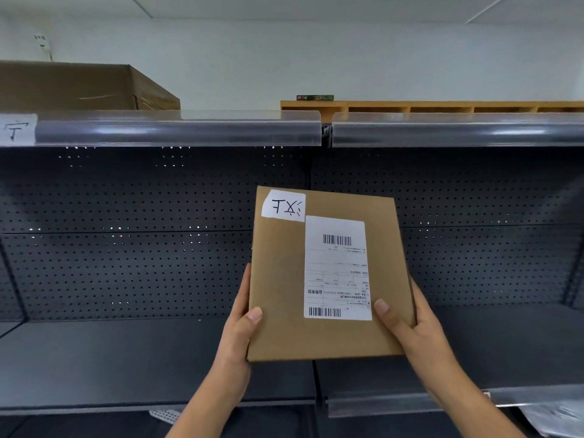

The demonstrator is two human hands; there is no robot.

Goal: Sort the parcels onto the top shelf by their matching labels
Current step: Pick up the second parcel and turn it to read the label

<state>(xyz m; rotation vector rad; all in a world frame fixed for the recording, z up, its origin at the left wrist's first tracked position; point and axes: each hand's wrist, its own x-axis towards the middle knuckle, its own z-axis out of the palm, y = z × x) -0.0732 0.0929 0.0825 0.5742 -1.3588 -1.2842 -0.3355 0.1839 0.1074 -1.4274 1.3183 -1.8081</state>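
Observation:
I hold a flat brown cardboard parcel (281,279) upright in front of the dark shelving, below the top shelf (177,129). It carries a handwritten white label (284,206) at its upper left and a printed shipping label (336,267), both upside down to me. My left hand (241,324) grips its lower left edge, thumb on the front. My right hand (410,324) grips the lower right edge, thumb by the barcode. A handwritten paper tag (17,129) sits on the top shelf's clear front strip at far left.
A large brown carton (79,86) stands on the top shelf at the left. Behind the shelf at right is a wooden pigeonhole unit (442,106) with a small dark box (315,97) on it. A perforated back panel (126,248) and a lower shelf (110,358) lie below.

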